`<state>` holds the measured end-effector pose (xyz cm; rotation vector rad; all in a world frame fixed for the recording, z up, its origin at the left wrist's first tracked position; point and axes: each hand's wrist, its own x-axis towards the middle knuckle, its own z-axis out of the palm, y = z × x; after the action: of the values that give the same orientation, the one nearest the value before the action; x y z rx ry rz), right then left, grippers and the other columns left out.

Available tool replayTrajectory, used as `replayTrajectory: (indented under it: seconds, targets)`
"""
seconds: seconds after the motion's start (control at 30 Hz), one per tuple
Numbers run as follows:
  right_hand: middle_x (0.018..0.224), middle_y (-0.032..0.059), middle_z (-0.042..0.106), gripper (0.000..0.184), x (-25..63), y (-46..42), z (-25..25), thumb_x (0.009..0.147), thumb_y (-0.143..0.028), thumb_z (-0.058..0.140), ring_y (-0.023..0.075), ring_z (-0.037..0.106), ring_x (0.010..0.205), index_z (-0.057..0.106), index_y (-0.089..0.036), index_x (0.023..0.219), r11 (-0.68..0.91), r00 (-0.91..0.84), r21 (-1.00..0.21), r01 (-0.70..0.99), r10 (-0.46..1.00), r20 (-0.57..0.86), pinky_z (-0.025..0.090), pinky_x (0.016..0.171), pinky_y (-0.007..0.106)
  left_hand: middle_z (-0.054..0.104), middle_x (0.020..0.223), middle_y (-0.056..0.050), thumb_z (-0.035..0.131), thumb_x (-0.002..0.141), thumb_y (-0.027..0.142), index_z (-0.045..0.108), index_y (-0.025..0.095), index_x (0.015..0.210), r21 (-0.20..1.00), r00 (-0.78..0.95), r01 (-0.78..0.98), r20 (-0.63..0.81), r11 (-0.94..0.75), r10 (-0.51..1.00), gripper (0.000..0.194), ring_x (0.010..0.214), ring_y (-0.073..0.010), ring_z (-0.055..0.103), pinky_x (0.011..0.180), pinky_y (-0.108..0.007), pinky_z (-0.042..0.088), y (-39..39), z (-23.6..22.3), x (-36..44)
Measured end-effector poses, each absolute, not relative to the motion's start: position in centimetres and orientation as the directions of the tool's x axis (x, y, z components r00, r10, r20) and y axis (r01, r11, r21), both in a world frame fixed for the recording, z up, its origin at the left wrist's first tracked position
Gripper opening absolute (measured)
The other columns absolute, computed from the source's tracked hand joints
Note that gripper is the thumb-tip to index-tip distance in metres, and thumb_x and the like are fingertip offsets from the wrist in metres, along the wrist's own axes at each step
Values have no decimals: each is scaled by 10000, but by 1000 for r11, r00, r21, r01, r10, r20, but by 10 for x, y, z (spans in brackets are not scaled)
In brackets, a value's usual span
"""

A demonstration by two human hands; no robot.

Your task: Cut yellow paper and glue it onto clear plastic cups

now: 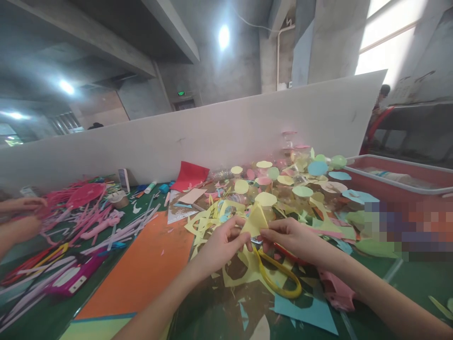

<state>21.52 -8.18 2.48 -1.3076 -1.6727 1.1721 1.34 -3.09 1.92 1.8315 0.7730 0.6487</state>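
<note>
My left hand (222, 245) and my right hand (292, 238) meet over the table, both pinching a piece of yellow paper (256, 221) from either side. Just below that piece, small metal scissor blades (256, 241) show between my hands. Their yellow loop handle (279, 278) hangs down over yellow paper offcuts (240, 278). A red handle (287, 254) lies partly hidden under my right hand. I cannot tell whether either hand grips the scissors. Pale paper circles (266, 199) lie in a heap beyond my hands.
A co-worker's hands (23, 215) reach in at the left, beside pink paper strips (83, 212). An orange card (138, 267) and a blue paper piece (304, 311) lie on the green table (414, 283). A white partition (187, 137) stands behind, with a red tray (396, 174) at right.
</note>
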Motion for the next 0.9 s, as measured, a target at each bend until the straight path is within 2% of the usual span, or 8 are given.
replayTrajectory:
  seconds: [0.23,0.33,0.47,0.53,0.63,0.77,0.9]
  targets:
    - [759,45,680,438,216,-78,15,882,-577,484,175,577,662,641,-188,756,95,-260,-956,278,965,21,499,563,275,636,726,6,523,904,395,475,202,899,922,662,258,50,-290,747,199,675,-134,571,652,-243,411,-32,20,11]
    - [719,41,684,438,215,-81,16,904,-550,458,170,578,633,632,-189,727,114,-267,-933,343,963,19,473,583,273,650,852,-21,532,900,393,518,198,970,901,655,265,95,-345,750,208,797,-158,591,710,-256,427,-32,22,11]
    - [667,31,673,428,210,-87,21,920,-483,459,154,557,603,584,-188,636,159,-299,-872,463,954,15,424,596,259,625,991,-28,628,833,426,544,216,1052,906,631,224,145,-359,762,315,914,-186,580,769,-272,446,-35,21,14]
    - [654,21,652,408,207,-89,21,918,-462,463,141,534,583,586,-186,645,155,-311,-854,496,950,-8,386,550,242,623,939,-21,663,798,445,552,211,1033,926,621,239,86,-293,779,350,850,-184,585,711,-264,451,-38,18,16]
    - [652,5,622,389,205,-90,18,923,-449,444,121,496,563,585,-186,673,158,-331,-850,502,944,-20,340,506,222,604,821,1,665,791,420,571,196,934,941,611,257,16,-218,791,282,724,-157,569,646,-249,440,-41,16,19]
    - [635,-12,604,340,204,-91,16,917,-388,448,110,468,544,570,-195,666,192,-364,-837,512,932,-9,326,502,216,579,748,17,626,818,374,594,186,859,941,635,241,33,-238,772,196,668,-131,543,627,-227,423,-43,19,20]
    - [637,-16,613,313,202,-93,19,913,-351,458,109,473,549,573,-201,664,196,-364,-832,519,931,-8,335,525,220,582,716,10,586,845,444,625,168,815,921,618,274,51,-276,784,280,632,-126,517,579,-215,394,-40,19,18]
